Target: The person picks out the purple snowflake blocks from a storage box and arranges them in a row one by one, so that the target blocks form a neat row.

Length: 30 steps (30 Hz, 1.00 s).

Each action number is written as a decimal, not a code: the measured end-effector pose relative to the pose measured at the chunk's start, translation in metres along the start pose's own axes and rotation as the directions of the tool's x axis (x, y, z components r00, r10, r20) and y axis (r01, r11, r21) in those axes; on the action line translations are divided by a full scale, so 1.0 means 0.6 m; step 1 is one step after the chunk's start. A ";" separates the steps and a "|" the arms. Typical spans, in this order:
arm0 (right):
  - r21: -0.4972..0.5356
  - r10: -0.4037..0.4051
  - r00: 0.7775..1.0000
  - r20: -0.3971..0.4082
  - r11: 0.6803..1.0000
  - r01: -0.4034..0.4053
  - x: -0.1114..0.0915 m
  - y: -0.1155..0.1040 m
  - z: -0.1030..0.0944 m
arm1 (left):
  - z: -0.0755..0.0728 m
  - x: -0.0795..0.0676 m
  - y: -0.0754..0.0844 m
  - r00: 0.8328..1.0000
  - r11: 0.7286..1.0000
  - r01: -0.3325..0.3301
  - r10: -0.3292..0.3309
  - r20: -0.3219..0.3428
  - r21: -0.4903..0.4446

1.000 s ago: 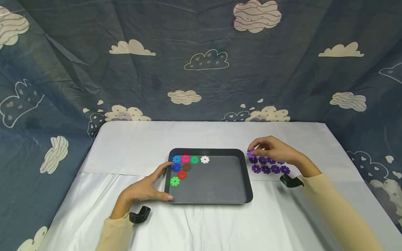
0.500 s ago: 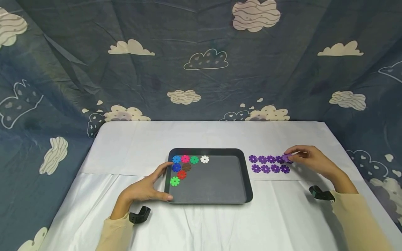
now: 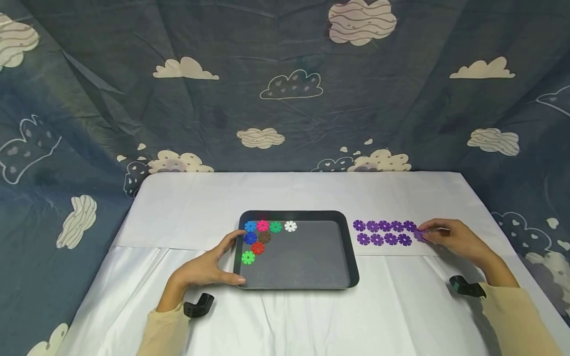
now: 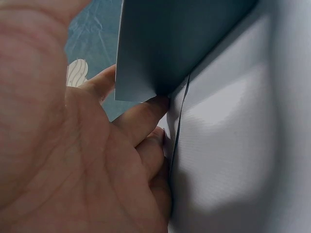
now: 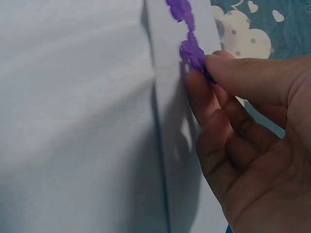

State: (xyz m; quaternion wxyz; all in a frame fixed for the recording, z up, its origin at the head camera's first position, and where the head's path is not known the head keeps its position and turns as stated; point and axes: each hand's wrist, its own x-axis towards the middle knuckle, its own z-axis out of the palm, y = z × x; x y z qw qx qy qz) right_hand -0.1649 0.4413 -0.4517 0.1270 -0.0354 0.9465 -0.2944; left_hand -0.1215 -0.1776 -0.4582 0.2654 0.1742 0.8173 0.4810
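My right hand (image 3: pixel 460 242) pinches a purple flower-shaped plastic disc (image 5: pixel 193 54) between thumb and fingers, at the right end of the front row of discs. Several more purple discs (image 3: pixel 377 240) lie in two rows on the white cloth, right of the tray. My left hand (image 3: pixel 205 267) holds the left side of the dark grey tray (image 3: pixel 352 267), its thumb at the front left corner and index finger on the left rim. In the left wrist view its fingers (image 4: pixel 141 119) press against the tray's outer wall (image 4: pixel 165 43).
Inside the tray, several coloured discs are grouped at the left, including a brown disc (image 3: pixel 264 237) and a light green disc (image 3: pixel 248 257). A white disc (image 3: pixel 290 226) lies farther right along the back. Dark cloud-patterned fabric (image 3: pixel 285 113) hangs behind the white-covered table (image 3: pixel 307 321).
My right hand has moved right from the back row's left end, then toward me to the front row's end. A purple disc now lies released at the back row's right end. The left hand stays put.
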 end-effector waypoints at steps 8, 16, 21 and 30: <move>-0.015 -0.019 0.999 -0.030 1.000 0.019 -0.001 0.008 0.008 | -0.001 -0.002 0.004 1.000 1.000 -0.004 0.004 -0.006 0.020; -0.005 -0.006 1.000 -0.028 1.000 0.006 -0.005 0.001 0.010 | -0.002 -0.003 0.002 1.000 1.000 -0.014 0.014 0.002 0.017; -0.016 0.002 0.999 -0.035 1.000 -0.003 -0.004 -0.001 0.011 | -0.002 -0.003 0.000 1.000 1.000 -0.012 0.012 0.002 0.012; -0.042 -0.014 0.999 -0.036 0.999 0.013 0.000 -0.003 0.010 | -0.002 0.001 -0.001 1.000 1.000 -0.003 0.003 -0.008 0.013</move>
